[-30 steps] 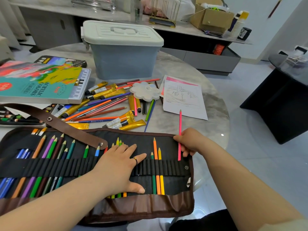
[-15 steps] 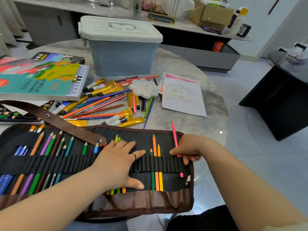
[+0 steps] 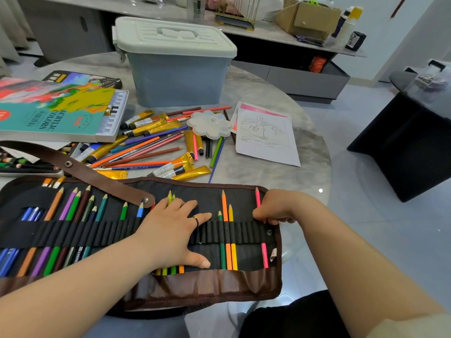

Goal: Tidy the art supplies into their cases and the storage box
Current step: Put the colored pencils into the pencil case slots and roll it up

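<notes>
roll case [image 3: 200, 189] black, brown-edged | single pencil [image 3: 264, 254] under right fingers [image 3: 268, 218] pink | three pencils [image 3: 228, 254] between right and left fingers [image 3: 192, 206] green, orange, yellow | paint tubes [image 3: 192, 170] beyond left fingers gold | storage box [image 3: 178, 81] grey-blue, lid [image 3: 170, 37] pale | palette [image 3: 210, 124] white

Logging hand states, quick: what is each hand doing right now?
Left hand: open, pressing flat on the pencil roll.
Right hand: closed, its grip on the pink pencil.

Pencil roll [image 3: 207, 285] lay unrolled along near table [image 3: 280, 181] edge, pink pencil [image 3: 264, 254] slotted in rightmost loop. Loose pencils [image 3: 146, 152], gold paint tubes [image 3: 180, 168] scattered mid-table; lidded storage box [image 3: 178, 76] near far edge.
</notes>
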`<state>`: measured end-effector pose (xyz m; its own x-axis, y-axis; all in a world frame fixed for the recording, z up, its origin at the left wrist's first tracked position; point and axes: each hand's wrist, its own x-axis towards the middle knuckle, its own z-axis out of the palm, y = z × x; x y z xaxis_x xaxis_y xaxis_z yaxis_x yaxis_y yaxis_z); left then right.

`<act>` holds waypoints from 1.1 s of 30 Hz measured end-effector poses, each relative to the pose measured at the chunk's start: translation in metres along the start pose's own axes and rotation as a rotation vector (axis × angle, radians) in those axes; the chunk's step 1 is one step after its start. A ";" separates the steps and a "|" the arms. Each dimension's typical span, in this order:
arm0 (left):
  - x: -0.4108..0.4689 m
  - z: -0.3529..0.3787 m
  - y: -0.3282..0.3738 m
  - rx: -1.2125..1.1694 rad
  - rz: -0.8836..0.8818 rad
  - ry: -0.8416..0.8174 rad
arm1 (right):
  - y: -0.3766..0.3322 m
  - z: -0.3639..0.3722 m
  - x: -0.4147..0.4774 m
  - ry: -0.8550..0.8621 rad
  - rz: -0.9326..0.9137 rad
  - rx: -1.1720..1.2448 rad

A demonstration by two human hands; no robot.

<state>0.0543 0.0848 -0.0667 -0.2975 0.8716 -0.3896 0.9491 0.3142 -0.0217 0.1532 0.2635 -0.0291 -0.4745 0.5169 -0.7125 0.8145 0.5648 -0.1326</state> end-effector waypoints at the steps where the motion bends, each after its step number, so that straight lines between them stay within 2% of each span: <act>1: 0.000 0.000 0.000 -0.001 0.000 0.001 | 0.000 0.000 -0.001 -0.010 -0.001 -0.009; 7: 0.000 0.001 -0.001 -0.006 0.001 0.009 | -0.003 0.006 0.015 0.228 -0.072 0.162; 13: 0.001 0.004 -0.002 -0.003 0.002 0.023 | 0.001 -0.002 0.009 0.090 -0.073 0.138; 15: 0.001 0.005 -0.002 -0.003 0.008 0.039 | 0.000 -0.009 0.005 0.091 -0.064 0.140; 16: 0.000 0.006 -0.002 -0.009 0.017 0.049 | -0.002 -0.012 0.004 0.142 -0.065 0.134; 20: -0.003 0.001 -0.015 -0.115 0.082 0.098 | -0.026 -0.021 0.009 0.528 -0.172 0.205; 22: -0.007 -0.005 -0.028 -0.166 0.077 0.184 | -0.055 -0.023 0.013 0.561 -0.266 0.134; 26: -0.013 -0.014 -0.060 -0.210 0.021 0.345 | -0.123 -0.024 0.026 0.506 -0.511 -0.025; 29: -0.020 -0.014 -0.082 -0.216 -0.020 0.352 | -0.168 -0.019 0.047 0.510 -0.599 -0.210; 33: -0.028 -0.004 -0.101 -0.225 -0.020 0.327 | -0.198 -0.009 0.064 0.515 -0.615 -0.522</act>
<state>-0.0339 0.0297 -0.0500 -0.3675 0.9269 -0.0765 0.9073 0.3754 0.1897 -0.0417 0.1906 -0.0426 -0.9595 0.1837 -0.2136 0.1815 0.9829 0.0300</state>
